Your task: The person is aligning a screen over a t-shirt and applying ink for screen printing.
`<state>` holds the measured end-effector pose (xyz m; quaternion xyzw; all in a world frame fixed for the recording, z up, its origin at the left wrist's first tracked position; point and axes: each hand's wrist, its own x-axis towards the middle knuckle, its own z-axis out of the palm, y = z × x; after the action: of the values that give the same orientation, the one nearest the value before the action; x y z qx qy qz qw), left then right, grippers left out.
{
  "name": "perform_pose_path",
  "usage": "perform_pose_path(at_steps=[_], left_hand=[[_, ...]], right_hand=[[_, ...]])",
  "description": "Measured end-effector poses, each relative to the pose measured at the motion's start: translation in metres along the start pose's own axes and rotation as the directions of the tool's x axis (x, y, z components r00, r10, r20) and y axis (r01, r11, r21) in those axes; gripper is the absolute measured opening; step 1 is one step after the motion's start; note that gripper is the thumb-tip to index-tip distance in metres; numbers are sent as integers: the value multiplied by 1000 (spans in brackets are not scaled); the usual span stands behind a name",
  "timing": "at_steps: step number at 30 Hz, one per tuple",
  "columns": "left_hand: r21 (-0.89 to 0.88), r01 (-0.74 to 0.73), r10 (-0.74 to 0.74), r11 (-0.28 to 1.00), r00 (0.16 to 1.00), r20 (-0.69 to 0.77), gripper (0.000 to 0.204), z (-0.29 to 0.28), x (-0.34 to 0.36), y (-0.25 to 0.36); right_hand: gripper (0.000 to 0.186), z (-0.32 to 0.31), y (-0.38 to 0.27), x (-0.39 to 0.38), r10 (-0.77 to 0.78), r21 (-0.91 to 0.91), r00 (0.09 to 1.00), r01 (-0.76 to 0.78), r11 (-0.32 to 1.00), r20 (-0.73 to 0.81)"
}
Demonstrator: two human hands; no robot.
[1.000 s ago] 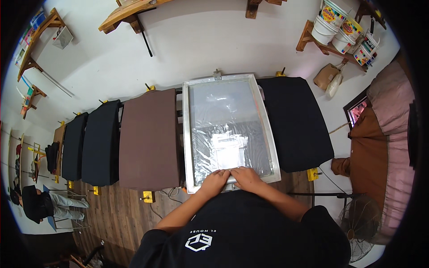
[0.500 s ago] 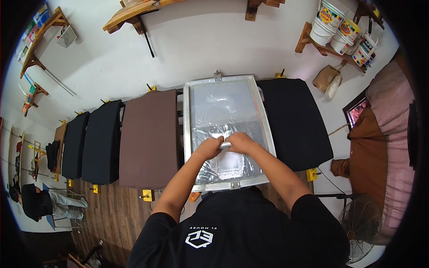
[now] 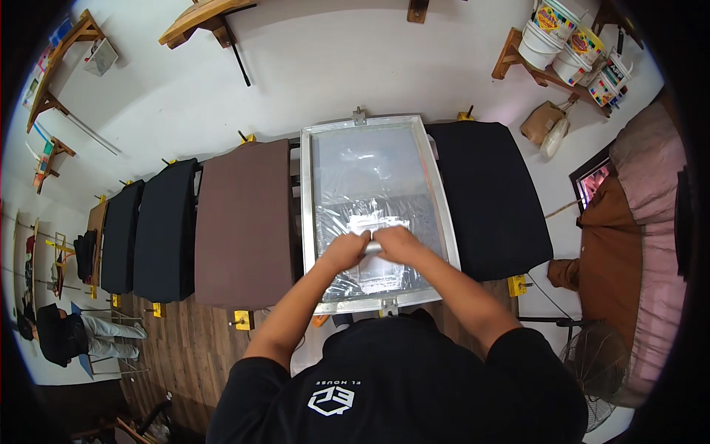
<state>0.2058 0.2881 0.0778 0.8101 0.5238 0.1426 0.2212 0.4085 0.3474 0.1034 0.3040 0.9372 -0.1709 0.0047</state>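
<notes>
My left hand point(image 3: 346, 250) and my right hand point(image 3: 393, 244) are closed side by side on a silver squeegee bar point(image 3: 372, 249), over the lower half of a metal-framed screen point(image 3: 308, 185). The screen carries a wrinkled, shiny clear sheet point(image 3: 370, 163) with a whitish rectangular patch point(image 3: 377, 270) beneath my hands. Clamps point(image 3: 359, 116) sit on the frame's far and near edges. A brown cloth-covered platen point(image 3: 242, 214) stands left of the screen and a black one point(image 3: 488, 192) right of it. Part of the bar is hidden by my fingers.
More black platens point(image 3: 163, 229) continue leftward. Paint buckets point(image 3: 546, 44) sit on a shelf at upper right, wooden shelves point(image 3: 192, 22) elsewhere on the wall. A wire fan point(image 3: 592, 370) and brown curtain point(image 3: 606, 281) are at right. Another person point(image 3: 63, 333) is at lower left.
A second ago both hands were at the screen's near edge; by half a second ago they had moved forward with the bar. Since then they sit slightly nearer me.
</notes>
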Motion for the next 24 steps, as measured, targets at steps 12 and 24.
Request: perform_pose_path(at_steps=[12, 24], left_hand=[[-121, 43, -33, 992, 996, 83, 32, 12, -58, 51], [51, 10, -1, 999, 984, -176, 23, 4, -2, 5]], right_hand=[[29, 5, -44, -63, 57, 87, 989, -69, 994, 137], [29, -9, -7, -3, 70, 51, 996, -67, 996, -58]])
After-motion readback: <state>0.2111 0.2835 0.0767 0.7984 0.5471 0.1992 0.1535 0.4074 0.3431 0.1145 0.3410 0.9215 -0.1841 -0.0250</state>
